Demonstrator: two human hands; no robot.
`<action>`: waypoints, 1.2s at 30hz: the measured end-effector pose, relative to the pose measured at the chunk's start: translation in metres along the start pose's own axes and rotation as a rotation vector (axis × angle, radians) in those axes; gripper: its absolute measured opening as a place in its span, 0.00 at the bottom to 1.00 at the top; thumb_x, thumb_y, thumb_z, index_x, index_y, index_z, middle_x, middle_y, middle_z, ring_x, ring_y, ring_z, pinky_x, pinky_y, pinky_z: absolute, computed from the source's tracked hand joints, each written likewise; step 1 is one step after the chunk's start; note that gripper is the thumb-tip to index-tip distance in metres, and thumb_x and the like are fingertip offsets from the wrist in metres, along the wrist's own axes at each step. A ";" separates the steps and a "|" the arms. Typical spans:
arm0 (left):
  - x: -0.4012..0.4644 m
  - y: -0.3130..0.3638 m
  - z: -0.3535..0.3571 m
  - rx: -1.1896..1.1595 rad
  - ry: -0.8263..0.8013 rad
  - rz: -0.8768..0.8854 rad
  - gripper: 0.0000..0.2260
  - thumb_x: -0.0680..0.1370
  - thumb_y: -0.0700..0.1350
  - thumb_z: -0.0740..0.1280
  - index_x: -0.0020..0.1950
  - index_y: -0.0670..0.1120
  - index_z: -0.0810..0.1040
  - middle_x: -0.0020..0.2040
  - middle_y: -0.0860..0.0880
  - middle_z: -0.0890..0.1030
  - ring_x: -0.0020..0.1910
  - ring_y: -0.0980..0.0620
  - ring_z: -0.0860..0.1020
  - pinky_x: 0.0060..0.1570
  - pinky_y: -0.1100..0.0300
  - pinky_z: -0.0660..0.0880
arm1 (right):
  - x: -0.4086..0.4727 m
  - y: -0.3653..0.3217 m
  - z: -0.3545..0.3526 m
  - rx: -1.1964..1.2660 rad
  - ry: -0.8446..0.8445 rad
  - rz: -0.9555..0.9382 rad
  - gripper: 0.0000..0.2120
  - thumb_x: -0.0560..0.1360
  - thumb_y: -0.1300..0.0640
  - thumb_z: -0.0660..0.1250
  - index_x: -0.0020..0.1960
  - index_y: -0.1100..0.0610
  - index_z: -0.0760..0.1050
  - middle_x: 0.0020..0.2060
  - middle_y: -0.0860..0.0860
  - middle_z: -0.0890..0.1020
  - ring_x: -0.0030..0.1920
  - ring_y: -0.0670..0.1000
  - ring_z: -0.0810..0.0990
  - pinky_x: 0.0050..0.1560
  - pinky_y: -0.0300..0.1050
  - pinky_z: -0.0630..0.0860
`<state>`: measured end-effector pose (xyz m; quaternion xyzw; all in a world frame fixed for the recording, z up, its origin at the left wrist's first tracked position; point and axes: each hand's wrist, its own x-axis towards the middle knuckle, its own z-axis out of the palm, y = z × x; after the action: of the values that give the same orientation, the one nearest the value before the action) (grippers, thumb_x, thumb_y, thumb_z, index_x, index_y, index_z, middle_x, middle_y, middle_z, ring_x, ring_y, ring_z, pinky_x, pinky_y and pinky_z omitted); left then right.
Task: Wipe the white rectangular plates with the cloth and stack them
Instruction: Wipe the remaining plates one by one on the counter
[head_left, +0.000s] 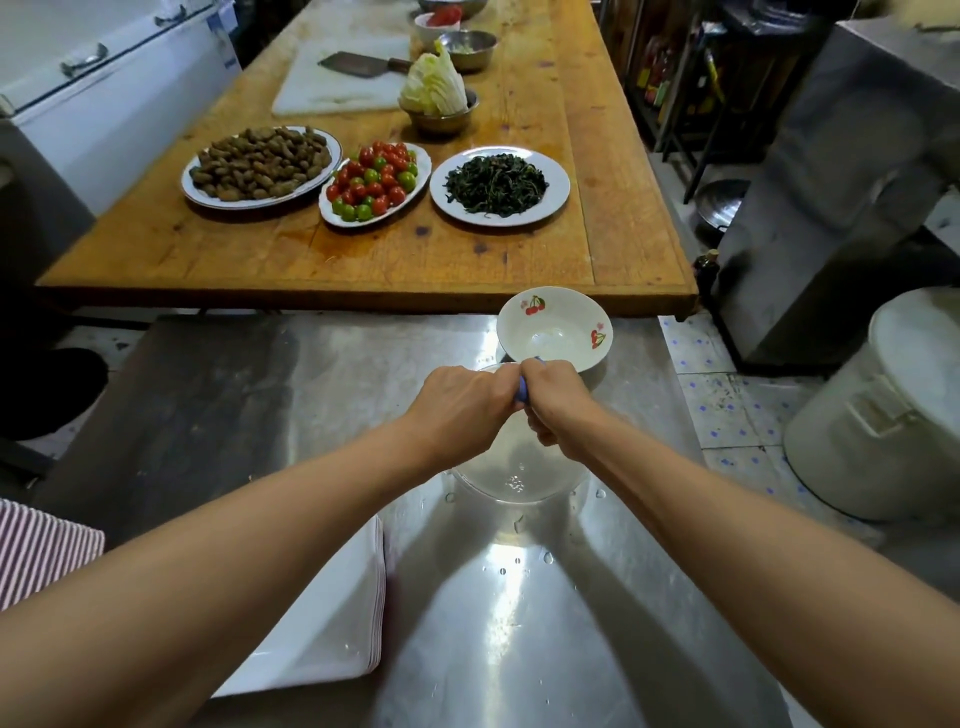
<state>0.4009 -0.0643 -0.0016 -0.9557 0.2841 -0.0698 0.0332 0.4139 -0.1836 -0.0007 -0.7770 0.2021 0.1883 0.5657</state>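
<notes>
A stack of white rectangular plates (332, 623) lies on the steel counter (519, 623) at the lower left, partly under my left forearm. Both hands meet above a steel bowl (519, 483) in the counter's middle. My left hand (462, 410) and my right hand (556, 405) are curled around a small blue cloth (522, 391), of which only a sliver shows between them. Most of the cloth is hidden inside the fists.
A white bowl with cherry prints (555, 328) sits just beyond my hands. The wooden table (363, 260) behind holds plates of peanuts (260, 163), tomatoes (375, 182) and dark greens (498, 184). A white lidded bucket (893, 405) stands on the floor at right.
</notes>
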 end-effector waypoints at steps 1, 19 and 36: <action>-0.001 -0.001 -0.002 -0.026 -0.006 -0.030 0.12 0.82 0.52 0.54 0.56 0.44 0.69 0.45 0.47 0.81 0.37 0.41 0.76 0.25 0.57 0.48 | -0.002 -0.001 -0.002 0.024 -0.017 -0.032 0.11 0.79 0.56 0.53 0.41 0.58 0.69 0.29 0.55 0.68 0.29 0.50 0.64 0.27 0.41 0.60; -0.043 0.021 -0.026 -1.619 -0.114 -0.783 0.03 0.80 0.44 0.61 0.53 0.48 0.68 0.37 0.50 0.83 0.31 0.55 0.81 0.27 0.63 0.74 | -0.057 0.007 -0.031 0.161 -0.067 -0.192 0.16 0.75 0.72 0.61 0.51 0.52 0.73 0.49 0.55 0.77 0.47 0.53 0.80 0.32 0.37 0.78; -0.232 -0.044 -0.059 -1.599 0.018 -0.767 0.04 0.77 0.42 0.66 0.47 0.47 0.80 0.44 0.47 0.83 0.47 0.49 0.78 0.47 0.57 0.73 | -0.212 0.028 0.091 0.081 -0.078 -0.459 0.15 0.75 0.71 0.59 0.50 0.52 0.73 0.42 0.53 0.80 0.40 0.49 0.81 0.37 0.37 0.80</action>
<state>0.2233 0.0986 0.0344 -0.7219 -0.0917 0.1359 -0.6723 0.2136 -0.0834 0.0605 -0.7715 0.0054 0.0763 0.6316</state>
